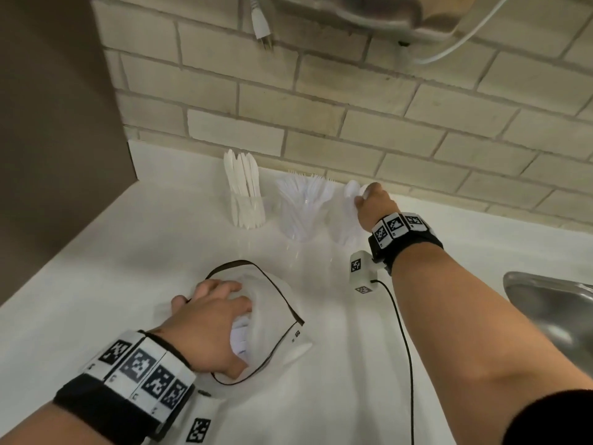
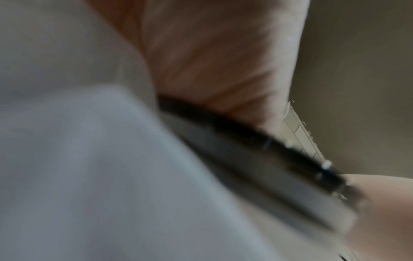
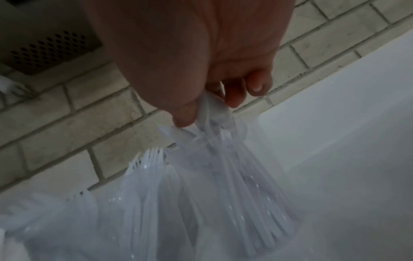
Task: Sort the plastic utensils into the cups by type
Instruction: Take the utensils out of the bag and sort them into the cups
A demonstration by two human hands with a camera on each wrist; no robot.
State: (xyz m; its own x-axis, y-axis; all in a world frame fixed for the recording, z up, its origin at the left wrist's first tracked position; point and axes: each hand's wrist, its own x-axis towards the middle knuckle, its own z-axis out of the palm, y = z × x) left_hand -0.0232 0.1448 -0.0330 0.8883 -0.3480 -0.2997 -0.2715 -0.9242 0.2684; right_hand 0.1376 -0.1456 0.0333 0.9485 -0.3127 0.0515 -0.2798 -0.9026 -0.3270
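Three clear cups stand in a row on the white counter (image 1: 128,252) against the brick wall: the knife cup (image 1: 248,211) at the left, the fork cup (image 1: 301,216) in the middle, the spoon cup (image 1: 346,226) at the right. The right hand (image 1: 375,203) is over the spoon cup, thumb and fingers pinching the bowl ends of the spoons (image 3: 214,113) (their handles reach down inside). The left hand (image 1: 208,326) is nearer, fingers curled into the mouth of a clear bag (image 1: 276,316) with a dark zip rim, around white utensils (image 1: 239,337) in it. A steel sink (image 1: 552,300) sits at the right.
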